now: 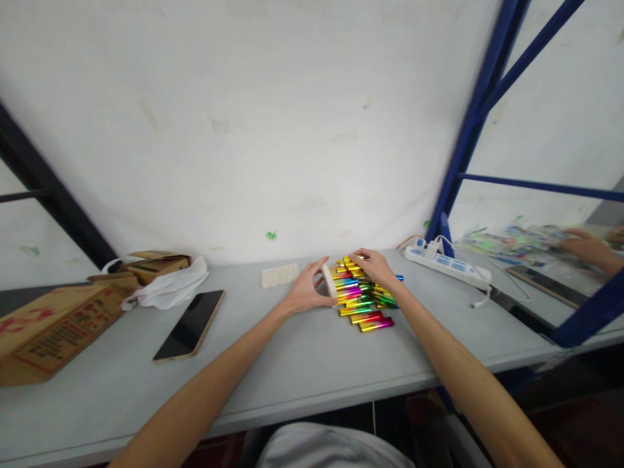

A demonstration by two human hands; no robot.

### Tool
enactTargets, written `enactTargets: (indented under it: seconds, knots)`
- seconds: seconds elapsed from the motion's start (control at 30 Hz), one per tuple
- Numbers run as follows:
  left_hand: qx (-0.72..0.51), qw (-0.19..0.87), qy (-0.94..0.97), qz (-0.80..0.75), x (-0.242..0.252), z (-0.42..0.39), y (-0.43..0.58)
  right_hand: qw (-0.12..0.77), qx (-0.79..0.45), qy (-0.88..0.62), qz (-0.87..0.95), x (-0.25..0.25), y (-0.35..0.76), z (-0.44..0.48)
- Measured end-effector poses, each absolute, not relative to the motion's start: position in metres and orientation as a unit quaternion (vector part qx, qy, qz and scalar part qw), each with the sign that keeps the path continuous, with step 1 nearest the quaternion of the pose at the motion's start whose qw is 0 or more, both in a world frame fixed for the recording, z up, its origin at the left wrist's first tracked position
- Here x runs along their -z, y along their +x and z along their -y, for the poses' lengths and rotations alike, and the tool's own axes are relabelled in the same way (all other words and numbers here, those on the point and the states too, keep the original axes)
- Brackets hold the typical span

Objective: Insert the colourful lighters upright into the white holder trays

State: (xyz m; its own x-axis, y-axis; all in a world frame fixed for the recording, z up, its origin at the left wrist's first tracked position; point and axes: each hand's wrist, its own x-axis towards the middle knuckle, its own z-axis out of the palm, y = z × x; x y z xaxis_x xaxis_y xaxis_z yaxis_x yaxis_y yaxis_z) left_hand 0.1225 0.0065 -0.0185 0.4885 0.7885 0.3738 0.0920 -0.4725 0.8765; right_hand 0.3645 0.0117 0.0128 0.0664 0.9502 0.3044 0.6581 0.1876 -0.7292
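Tubes (361,303) look part-aligned, part-loose beside the block (329,283) our C-curved left hand (307,290) clasps; our curled right hand (376,266) (hold unclear) touches some.

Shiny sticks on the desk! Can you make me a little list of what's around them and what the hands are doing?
Shiny sticks: piled; gold, blue, green, red, pink
Left hand: holding a white piece beside them
Right hand: on the pile
Phone: lying left, screen dark
Pale bumpy tray: near left hand
Power strip: right of the pile
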Motion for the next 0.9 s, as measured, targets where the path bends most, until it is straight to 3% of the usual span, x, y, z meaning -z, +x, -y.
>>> enactTargets:
  seconds: [0.9]
  knots:
    - [-0.382,0.420,0.775,-0.277,0.011,0.004,0.111,0.162,0.051,-0.719,0.673,0.002,0.380,0.007]
